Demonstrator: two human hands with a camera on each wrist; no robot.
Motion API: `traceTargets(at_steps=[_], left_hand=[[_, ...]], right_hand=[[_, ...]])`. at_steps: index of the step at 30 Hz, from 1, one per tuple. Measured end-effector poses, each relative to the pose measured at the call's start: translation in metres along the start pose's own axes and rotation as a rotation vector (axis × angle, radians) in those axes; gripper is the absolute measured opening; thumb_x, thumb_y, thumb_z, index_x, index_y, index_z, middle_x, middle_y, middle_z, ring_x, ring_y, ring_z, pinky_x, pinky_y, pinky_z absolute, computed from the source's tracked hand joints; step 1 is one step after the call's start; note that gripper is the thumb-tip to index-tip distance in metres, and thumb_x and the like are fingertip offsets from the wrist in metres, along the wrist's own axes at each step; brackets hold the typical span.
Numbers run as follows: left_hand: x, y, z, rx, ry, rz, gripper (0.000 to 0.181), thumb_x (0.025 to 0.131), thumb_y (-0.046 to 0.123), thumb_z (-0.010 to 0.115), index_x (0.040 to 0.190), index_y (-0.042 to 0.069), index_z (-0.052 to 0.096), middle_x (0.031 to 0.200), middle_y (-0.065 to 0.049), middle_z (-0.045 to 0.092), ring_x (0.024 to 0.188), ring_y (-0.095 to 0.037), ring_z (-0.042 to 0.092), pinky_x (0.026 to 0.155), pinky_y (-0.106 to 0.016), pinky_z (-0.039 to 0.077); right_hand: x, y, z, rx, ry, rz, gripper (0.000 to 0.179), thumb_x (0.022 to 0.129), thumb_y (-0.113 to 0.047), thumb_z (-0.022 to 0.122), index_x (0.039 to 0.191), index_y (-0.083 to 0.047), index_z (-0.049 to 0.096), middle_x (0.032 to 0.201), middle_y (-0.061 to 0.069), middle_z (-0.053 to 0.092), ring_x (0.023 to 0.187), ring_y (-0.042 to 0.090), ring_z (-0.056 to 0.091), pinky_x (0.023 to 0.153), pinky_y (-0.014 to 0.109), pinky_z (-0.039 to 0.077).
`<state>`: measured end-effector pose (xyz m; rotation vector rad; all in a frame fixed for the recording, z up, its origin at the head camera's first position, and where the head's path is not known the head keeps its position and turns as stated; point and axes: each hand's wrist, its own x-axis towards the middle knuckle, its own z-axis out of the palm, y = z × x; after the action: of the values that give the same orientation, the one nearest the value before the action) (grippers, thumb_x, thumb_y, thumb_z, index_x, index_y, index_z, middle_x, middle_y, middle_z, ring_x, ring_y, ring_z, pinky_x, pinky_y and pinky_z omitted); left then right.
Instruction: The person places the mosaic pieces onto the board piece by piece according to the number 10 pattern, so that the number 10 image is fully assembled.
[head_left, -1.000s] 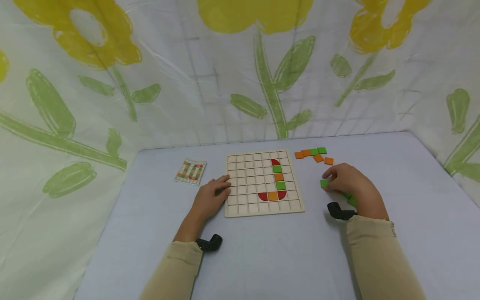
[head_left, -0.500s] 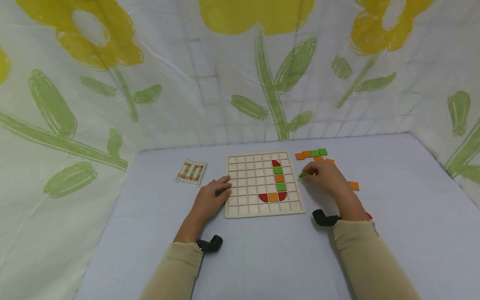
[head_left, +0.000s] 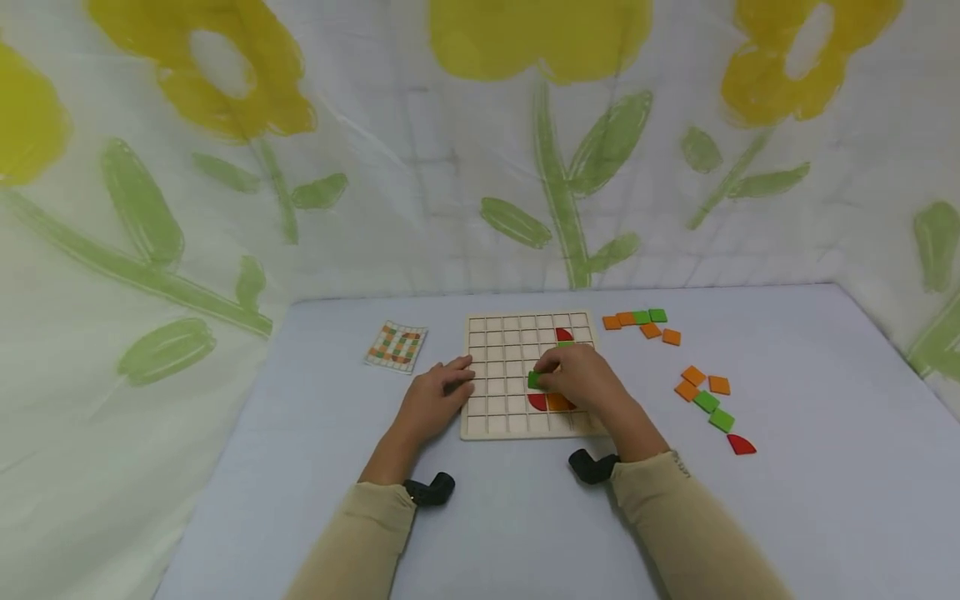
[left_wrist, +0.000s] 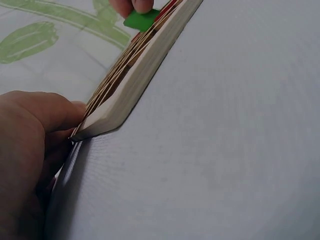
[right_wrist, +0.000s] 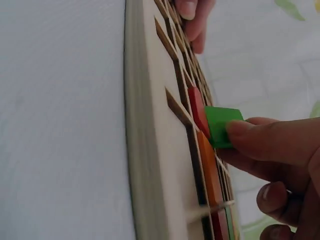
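Note:
My right hand [head_left: 588, 383] pinches a green square tile [head_left: 533, 380] between thumb and fingers, over the lower middle of the wooden grid board [head_left: 487, 342]. In the right wrist view the green tile [right_wrist: 219, 117] stands tilted just above a red quarter-round tile [right_wrist: 198, 107], beside an orange tile [right_wrist: 209, 162] set in the grid. My left hand [head_left: 435, 400] rests at the board's left edge with relaxed fingers, its thumb [left_wrist: 65, 110] near the board's corner in the left wrist view. Some tiles on the board are hidden under my right hand.
A small pattern card [head_left: 397, 347] lies left of the board. Orange tiles [head_left: 650, 331] and green ones form a loose group behind to the right. Nearer on the right are more orange and green tiles [head_left: 706, 401] and a red quarter-round tile [head_left: 741, 444].
My right hand has picked up the green tile from the pile on the right and carried it left, over the board. My left hand stays at the board's edge. The head view has shifted slightly.

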<state>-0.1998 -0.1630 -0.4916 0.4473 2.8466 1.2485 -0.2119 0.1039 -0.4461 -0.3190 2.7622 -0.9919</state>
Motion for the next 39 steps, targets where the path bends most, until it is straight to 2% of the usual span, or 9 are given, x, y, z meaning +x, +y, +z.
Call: traceTargets(at_steps=[5,13,18,22,25,29,31,34,39], left_hand=[[0.0,0.002,0.001,0.002,-0.004,-0.001,0.028,0.096,0.024,0.065,0.121,0.012,0.071,0.143,0.007,0.055,0.139,-0.026,0.045,0.121,-0.043,0.03],[-0.001,0.003,-0.001,0.008,0.004,-0.007,0.028,0.096,0.025,0.065,0.121,0.012,0.071,0.143,0.007,0.055,0.14,-0.028,0.044,0.121,-0.044,0.03],[-0.001,0.003,-0.001,0.012,0.005,-0.01,0.028,0.096,0.026,0.065,0.12,0.013,0.071,0.143,0.006,0.055,0.14,-0.03,0.043,0.12,-0.046,0.031],[0.0,0.003,0.001,0.017,0.005,-0.018,0.028,0.096,0.026,0.065,0.12,0.013,0.071,0.143,0.007,0.055,0.14,-0.03,0.043,0.12,-0.046,0.031],[0.0,0.004,0.0,0.012,0.006,-0.011,0.027,0.096,0.025,0.065,0.119,0.012,0.071,0.143,0.006,0.055,0.139,-0.029,0.044,0.12,-0.046,0.031],[0.001,0.004,0.001,0.015,0.008,-0.001,0.027,0.096,0.024,0.065,0.119,0.012,0.071,0.142,0.006,0.056,0.138,-0.027,0.046,0.12,-0.045,0.031],[0.002,0.004,0.001,0.02,0.007,-0.004,0.027,0.096,0.025,0.065,0.119,0.012,0.071,0.142,0.006,0.056,0.138,-0.026,0.046,0.121,-0.045,0.031],[0.002,0.003,0.001,0.021,0.007,-0.014,0.027,0.096,0.025,0.065,0.119,0.012,0.072,0.142,0.006,0.056,0.139,-0.028,0.044,0.12,-0.046,0.031],[0.001,0.002,0.002,0.014,0.006,-0.019,0.027,0.096,0.025,0.065,0.119,0.012,0.071,0.143,0.006,0.055,0.139,-0.026,0.044,0.121,-0.045,0.03]], right_hand=[[0.003,-0.003,0.004,-0.045,-0.016,-0.007,0.011,0.088,-0.017,0.073,0.098,-0.017,0.078,0.097,-0.003,0.071,0.094,0.018,0.063,0.084,0.037,0.055],[0.002,-0.003,0.002,-0.225,-0.075,-0.152,0.02,0.09,-0.019,0.072,0.108,-0.014,0.078,0.082,-0.001,0.059,0.074,0.014,0.05,0.061,0.024,0.045],[0.0,0.0,-0.001,-0.204,-0.069,-0.188,0.013,0.088,-0.021,0.074,0.098,-0.017,0.081,0.086,-0.003,0.063,0.083,0.014,0.058,0.071,0.028,0.053],[0.0,0.016,-0.017,-0.085,-0.012,-0.101,0.015,0.092,-0.022,0.07,0.102,-0.016,0.079,0.101,0.001,0.07,0.1,0.022,0.062,0.087,0.04,0.055],[-0.003,0.038,-0.037,-0.047,0.156,-0.005,0.021,0.095,-0.021,0.066,0.112,-0.012,0.075,0.114,0.01,0.068,0.11,0.031,0.058,0.093,0.048,0.052],[-0.011,0.07,-0.063,-0.129,0.342,0.137,0.035,0.096,-0.018,0.061,0.129,-0.005,0.064,0.136,0.024,0.054,0.122,0.049,0.045,0.095,0.065,0.044],[-0.015,0.082,-0.071,-0.173,0.344,0.217,0.042,0.096,-0.015,0.057,0.136,-0.003,0.056,0.144,0.029,0.045,0.127,0.056,0.038,0.096,0.071,0.039],[-0.02,0.093,-0.076,-0.18,0.264,0.307,0.045,0.097,-0.012,0.051,0.14,0.0,0.051,0.146,0.03,0.042,0.126,0.057,0.039,0.098,0.071,0.039],[-0.02,0.097,-0.074,-0.119,0.225,0.275,0.035,0.095,-0.007,0.055,0.129,0.002,0.061,0.129,0.027,0.058,0.116,0.045,0.052,0.098,0.058,0.046]])
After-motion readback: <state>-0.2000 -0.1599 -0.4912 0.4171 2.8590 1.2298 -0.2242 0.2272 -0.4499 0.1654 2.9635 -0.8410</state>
